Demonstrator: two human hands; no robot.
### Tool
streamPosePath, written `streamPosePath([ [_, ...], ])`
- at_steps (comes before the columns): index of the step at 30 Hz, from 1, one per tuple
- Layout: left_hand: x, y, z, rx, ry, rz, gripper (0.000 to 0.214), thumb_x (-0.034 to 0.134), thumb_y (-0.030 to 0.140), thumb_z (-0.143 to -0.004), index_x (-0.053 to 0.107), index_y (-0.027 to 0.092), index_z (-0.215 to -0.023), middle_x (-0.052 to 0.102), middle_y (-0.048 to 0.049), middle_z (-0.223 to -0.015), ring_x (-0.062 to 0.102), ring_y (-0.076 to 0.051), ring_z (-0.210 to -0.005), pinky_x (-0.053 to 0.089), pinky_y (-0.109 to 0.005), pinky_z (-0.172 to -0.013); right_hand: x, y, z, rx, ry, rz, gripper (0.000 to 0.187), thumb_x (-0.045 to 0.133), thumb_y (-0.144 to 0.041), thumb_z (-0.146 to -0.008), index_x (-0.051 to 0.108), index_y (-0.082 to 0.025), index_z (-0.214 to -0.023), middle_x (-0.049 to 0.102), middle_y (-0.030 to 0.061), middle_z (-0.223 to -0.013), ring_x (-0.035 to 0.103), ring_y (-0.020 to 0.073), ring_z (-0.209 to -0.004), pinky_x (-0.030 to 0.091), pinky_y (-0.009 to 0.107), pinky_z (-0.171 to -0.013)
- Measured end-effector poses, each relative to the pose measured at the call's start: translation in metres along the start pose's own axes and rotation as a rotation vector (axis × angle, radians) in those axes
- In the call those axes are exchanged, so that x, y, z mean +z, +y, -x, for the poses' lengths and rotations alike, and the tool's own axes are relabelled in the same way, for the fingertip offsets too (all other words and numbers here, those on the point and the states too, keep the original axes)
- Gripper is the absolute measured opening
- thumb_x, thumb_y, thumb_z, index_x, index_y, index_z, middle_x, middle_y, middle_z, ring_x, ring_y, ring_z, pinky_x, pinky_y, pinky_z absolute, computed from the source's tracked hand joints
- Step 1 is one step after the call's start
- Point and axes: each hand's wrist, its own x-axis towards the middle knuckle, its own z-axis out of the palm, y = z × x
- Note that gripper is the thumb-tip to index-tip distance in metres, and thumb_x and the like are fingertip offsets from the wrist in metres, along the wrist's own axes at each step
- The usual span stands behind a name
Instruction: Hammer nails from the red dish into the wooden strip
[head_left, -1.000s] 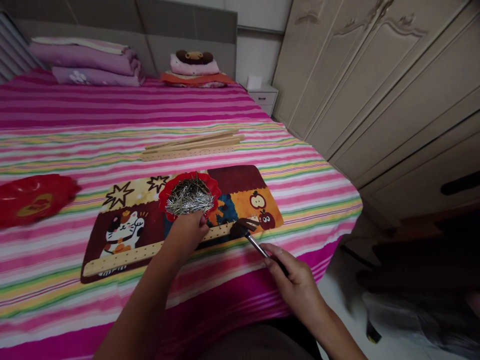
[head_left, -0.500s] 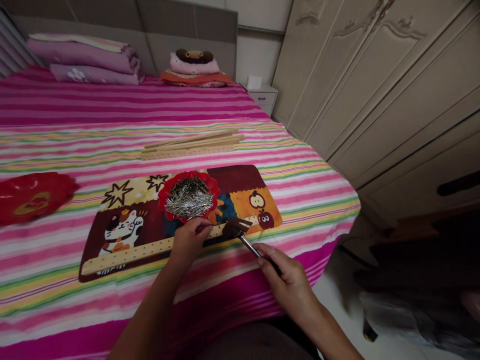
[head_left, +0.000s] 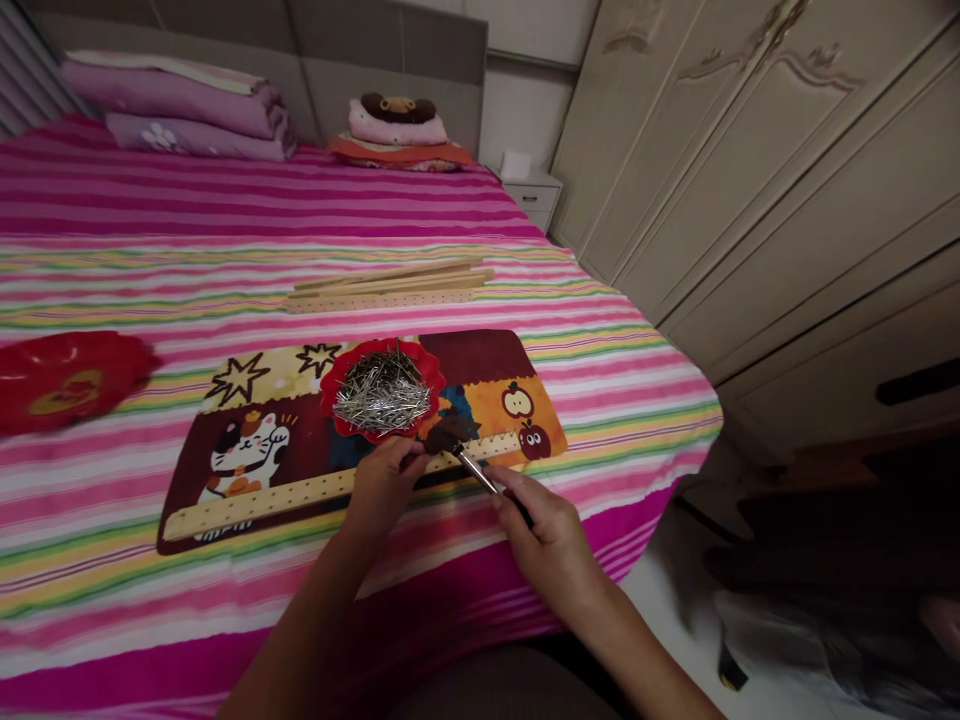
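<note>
A long wooden strip with a row of holes (head_left: 285,496) lies across a colourful cartoon mat (head_left: 247,450) on the striped bed. My left hand (head_left: 384,482) rests on the strip with fingers pinched together, likely on a nail too small to make out. My right hand (head_left: 541,528) grips the handle of a small hammer (head_left: 459,448), whose dark head hovers just right of my left fingertips. A red scalloped dish (head_left: 381,393) heaped with several thin metal nails sits just behind the strip.
More wooden strips (head_left: 390,285) lie further back on the bed (head_left: 525,260). A second red dish (head_left: 64,380) sits at the left. Folded bedding (head_left: 176,105) and a plush on cloths (head_left: 397,130) are at the headboard. Beige wardrobes (head_left: 765,170) stand right of the bed edge.
My left hand drew back from the nail dish to the strip. My right hand moved the hammer leftward, bringing its head close to the left fingers.
</note>
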Motion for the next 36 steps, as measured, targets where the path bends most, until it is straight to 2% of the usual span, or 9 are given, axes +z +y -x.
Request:
streamPosePath([
  [5, 0.002, -0.005, 0.001, -0.004, -0.007, 0.001, 0.012, 0.055, 0.030, -0.074, 0.063, 0.022, -0.071, 0.063, 0.0017, -0.072, 0.054, -0.011, -0.063, 0.041, -0.021, -0.063, 0.002, -0.003, -0.007, -0.072, -0.007, 0.041, 0.033, 0.042, -0.019, -0.090, 0.055, -0.024, -0.121, 0.067, 0.0062, -0.103, 0.062, 0.0187, -0.094, 0.051, 0.030, -0.080],
  [10, 0.003, -0.004, 0.000, 0.003, 0.001, -0.033, 0.013, 0.055, 0.027, -0.072, 0.058, 0.020, -0.062, 0.058, 0.0030, -0.064, 0.051, -0.010, -0.059, 0.039, -0.021, -0.059, 0.001, -0.007, -0.010, -0.066, -0.094, 0.093, 0.034, 0.041, -0.016, -0.089, 0.056, -0.020, -0.119, 0.067, 0.0086, -0.098, 0.063, 0.0199, -0.089, 0.052, 0.031, -0.076],
  [13, 0.001, -0.002, 0.000, -0.003, -0.007, -0.052, 0.016, 0.056, 0.030, -0.072, 0.057, 0.020, -0.060, 0.056, 0.0031, -0.061, 0.050, -0.010, -0.057, 0.039, -0.021, -0.057, 0.000, -0.007, -0.006, -0.042, -0.042, 0.037, 0.031, 0.043, -0.017, -0.089, 0.057, -0.022, -0.116, 0.068, 0.0065, -0.096, 0.064, 0.0178, -0.085, 0.052, 0.028, -0.073],
  [18, -0.013, -0.003, -0.005, -0.002, -0.020, -0.052, 0.015, 0.052, 0.028, -0.075, 0.064, 0.021, -0.081, 0.065, 0.0002, -0.078, 0.058, -0.013, -0.069, 0.044, -0.023, -0.065, -0.011, -0.001, 0.004, 0.020, 0.069, 0.005, 0.028, 0.049, -0.021, -0.088, 0.061, -0.022, -0.113, 0.069, 0.0051, -0.101, 0.066, 0.0178, -0.091, 0.053, 0.026, -0.078],
  [22, -0.025, 0.000, -0.021, 0.024, 0.084, -0.347, 0.020, 0.047, 0.025, -0.080, 0.065, 0.019, -0.085, 0.065, -0.0057, -0.090, 0.058, -0.019, -0.086, 0.044, -0.028, -0.077, -0.020, 0.010, 0.014, 0.067, 0.110, 0.035, 0.029, 0.051, -0.025, -0.087, 0.062, -0.022, -0.113, 0.070, 0.0049, -0.099, 0.067, 0.0180, -0.086, 0.054, 0.025, -0.075],
  [24, -0.028, 0.004, -0.030, 0.004, 0.032, -0.522, 0.023, 0.045, 0.027, -0.081, 0.066, 0.019, -0.082, 0.064, -0.0084, -0.091, 0.058, -0.021, -0.089, 0.044, -0.029, -0.075, -0.022, 0.015, 0.018, 0.079, 0.106, 0.046, 0.028, 0.051, -0.025, -0.087, 0.062, -0.022, -0.113, 0.070, 0.0050, -0.099, 0.067, 0.0179, -0.085, 0.054, 0.025, -0.075],
  [28, -0.032, 0.012, -0.049, -0.122, -0.187, -0.704, 0.028, 0.042, 0.029, -0.082, 0.068, 0.017, -0.081, 0.066, -0.0119, -0.090, 0.061, -0.023, -0.084, 0.045, -0.030, -0.069, -0.021, 0.020, 0.023, 0.100, 0.089, 0.061, 0.028, 0.051, -0.026, -0.087, 0.062, -0.020, -0.112, 0.071, 0.0058, -0.097, 0.067, 0.0176, -0.086, 0.053, 0.025, -0.079],
  [32, -0.033, 0.018, -0.070, -0.170, -0.352, -0.712, 0.022, 0.051, 0.025, -0.072, 0.070, 0.016, -0.080, 0.069, -0.0143, -0.089, 0.063, -0.024, -0.086, 0.045, -0.029, -0.071, -0.019, 0.020, 0.023, 0.094, 0.079, 0.051, 0.028, 0.050, -0.026, -0.087, 0.063, -0.019, -0.111, 0.070, 0.0058, -0.098, 0.066, 0.0173, -0.088, 0.052, 0.024, -0.081],
  [36, -0.034, 0.022, -0.082, -0.192, -0.371, -0.660, 0.015, 0.056, 0.020, -0.065, 0.070, 0.016, -0.069, 0.070, -0.0135, -0.077, 0.064, -0.024, -0.077, 0.044, -0.028, -0.065, -0.019, 0.019, 0.022, 0.088, 0.076, 0.041, 0.029, 0.051, -0.027, -0.087, 0.062, -0.019, -0.112, 0.071, 0.0058, -0.096, 0.067, 0.0171, -0.086, 0.053, 0.024, -0.079],
])
